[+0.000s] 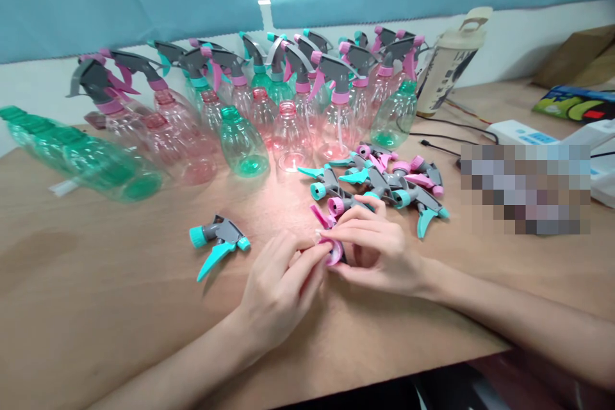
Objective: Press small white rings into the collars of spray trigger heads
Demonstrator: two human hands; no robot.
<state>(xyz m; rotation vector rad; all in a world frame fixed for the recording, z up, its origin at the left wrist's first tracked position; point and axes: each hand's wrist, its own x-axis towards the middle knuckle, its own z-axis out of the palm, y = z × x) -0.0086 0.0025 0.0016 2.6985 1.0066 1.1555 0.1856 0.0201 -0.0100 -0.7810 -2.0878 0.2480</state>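
Note:
Near the table's front, my right hand is closed around a pink-and-grey trigger spray head, its pink collar facing me. My left hand meets it from the left, fingers pinched together with the tips at the collar's opening. Whatever lies between those fingertips is hidden. Just behind my hands is a heap of loose spray heads with turquoise or pink collars and triggers. A single turquoise-and-grey spray head lies apart, left of my left hand.
Several pink and green clear bottles stand behind, many with spray heads fitted; an uncapped green bottle is in front. Green bottles lie at the left. A tall shaker cup, black cables and a white box are right.

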